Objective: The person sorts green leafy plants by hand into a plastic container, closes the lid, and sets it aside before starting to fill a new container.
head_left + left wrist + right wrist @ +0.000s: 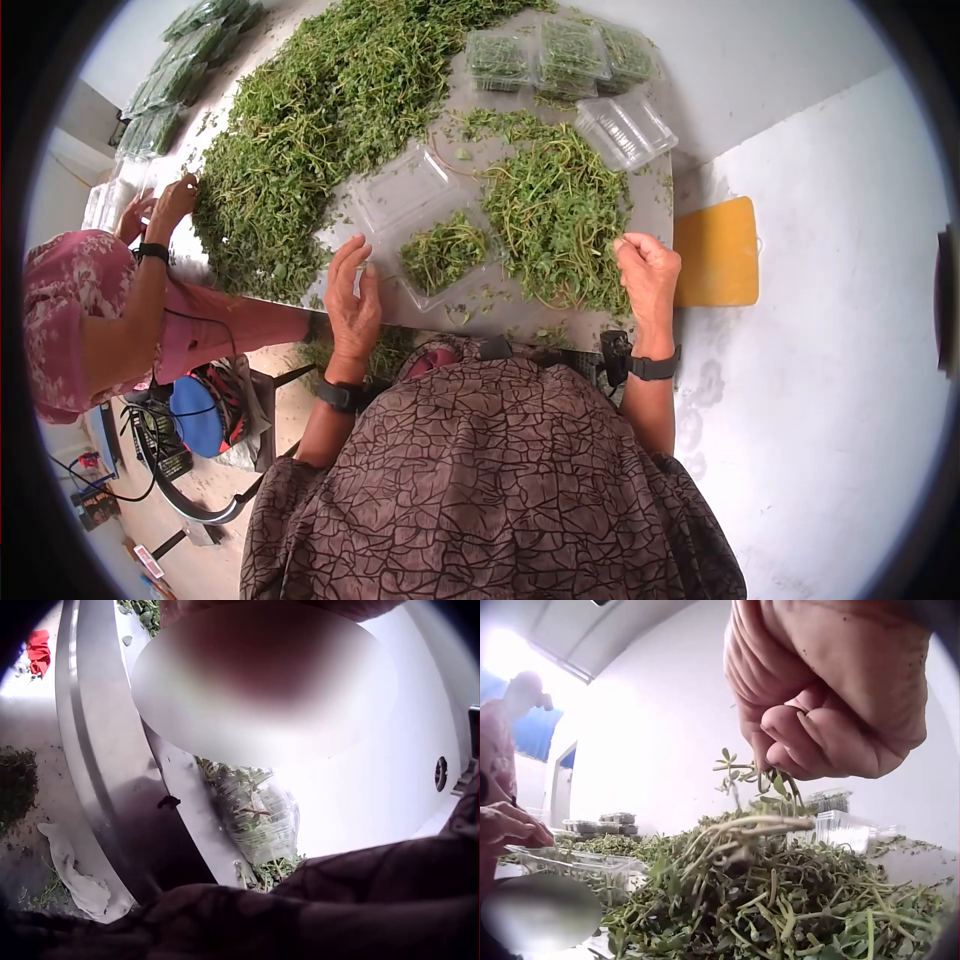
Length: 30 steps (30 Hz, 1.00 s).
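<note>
My left hand (352,310) is held up with its fingers extended, close to the left side of an open clear plastic clamshell box (430,300) and holding nothing. Leafy green sprigs (443,252) partly fill the box, and its lid is folded back. Over the right edge of a loose pile of the same greens (555,215), my right hand (648,275) is curled. Close up in the right wrist view, its fingertips pinch a few thin sprigs (769,778) just above the pile.
A much larger heap of greens (310,130) covers the table's left and back. Filled clamshell boxes (545,55) stand at the back right beside an empty one (626,132). Another person (100,310) works at the left. A yellow board (718,252) is beyond the table's right edge.
</note>
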Tool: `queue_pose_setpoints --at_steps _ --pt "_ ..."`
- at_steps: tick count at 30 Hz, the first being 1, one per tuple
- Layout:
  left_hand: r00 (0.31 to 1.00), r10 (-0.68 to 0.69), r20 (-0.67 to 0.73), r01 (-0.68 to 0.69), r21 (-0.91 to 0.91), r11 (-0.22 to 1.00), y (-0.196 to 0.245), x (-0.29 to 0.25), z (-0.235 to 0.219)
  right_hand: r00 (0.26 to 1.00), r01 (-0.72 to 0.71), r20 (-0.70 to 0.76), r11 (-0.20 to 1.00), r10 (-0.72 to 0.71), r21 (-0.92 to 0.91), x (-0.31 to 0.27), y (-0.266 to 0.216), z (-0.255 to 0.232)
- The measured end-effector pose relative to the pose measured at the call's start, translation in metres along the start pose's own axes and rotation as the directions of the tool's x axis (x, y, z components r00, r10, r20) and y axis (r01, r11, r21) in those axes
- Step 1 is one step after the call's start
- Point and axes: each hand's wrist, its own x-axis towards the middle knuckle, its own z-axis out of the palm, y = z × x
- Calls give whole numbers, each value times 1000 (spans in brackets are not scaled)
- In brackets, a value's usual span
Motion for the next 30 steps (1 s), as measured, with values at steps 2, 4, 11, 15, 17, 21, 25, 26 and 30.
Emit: queue_pose_setpoints --at_steps 2,4,11,15,17,21,25,26,30 --pt "1000 -9 -6 9 12 1000 -2 -2 1 1000 -10 -8 1000 11 26 0 6 -2" --pt "1000 -16 -11 16 25 1000 -5 -3 3 1000 -21 -17 998 22 55 -2 7 -3" --pt "998 -67 -5 67 -29 997 -9 -6 8 999 34 -37 999 -33 24 -7 -5 -5" --pt "1000 -31 -6 30 -74 997 -16 -3 16 994 87 92 919 -56 -384 -10 8 7" --pt "999 -32 -20 30 -88 996 -18 -4 19 994 68 110 777 1 -625 -16 5 14" --pt "999 -44 -10 43 -103 994 -17 -4 20 966 252 174 566 -189 -785 -17 16 19" --pt "996 41 -77 -44 -40 998 -19 -7 24 912 363 192 499 -361 -787 -13 26 21" --pt "996 32 -86 -35 -27 999 -18 -8 23 912 345 160 498 -377 -795 -13 29 19" --pt "997 55 -60 -57 -28 998 -17 -8 21 927 310 56 671 -372 -673 -8 33 13"
